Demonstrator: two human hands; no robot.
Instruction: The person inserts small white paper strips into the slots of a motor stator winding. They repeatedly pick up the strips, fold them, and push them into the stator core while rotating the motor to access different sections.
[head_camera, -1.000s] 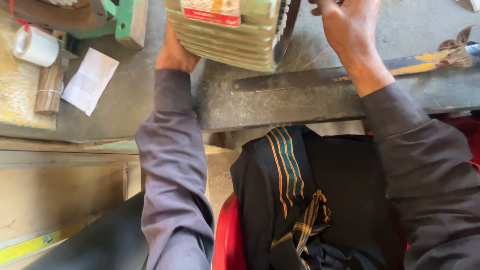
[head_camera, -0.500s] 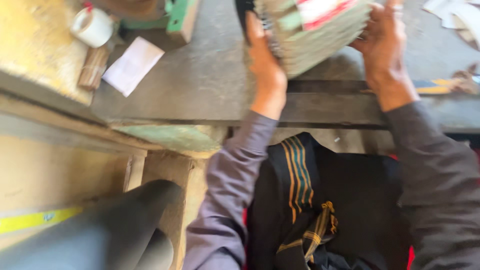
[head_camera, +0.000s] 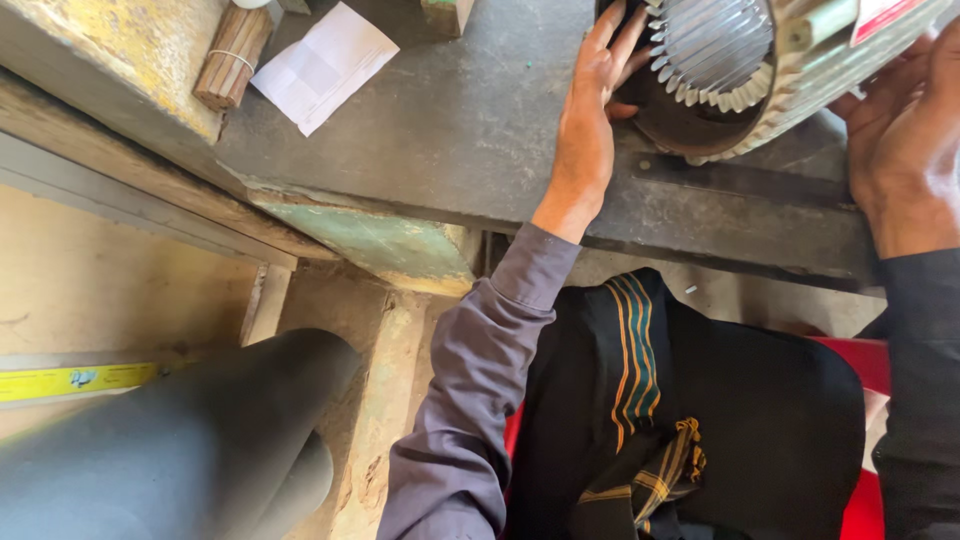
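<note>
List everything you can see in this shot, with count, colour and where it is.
Motor casing: one, pale green, ribbed, tipped on the bench at top right, open end showing metal slots.
Bench: one, grey, across the top.
Paper: one, white, folded, on the bench at upper left.
Wooden sticks: one bundle, brown, at the bench's left edge.
Tape measure: one, yellow, lower left.
Cloth: one, black with orange and green stripes, on the lap.
Left hand: at the casing's open end.
Right hand: on the casing's ribbed side.
</note>
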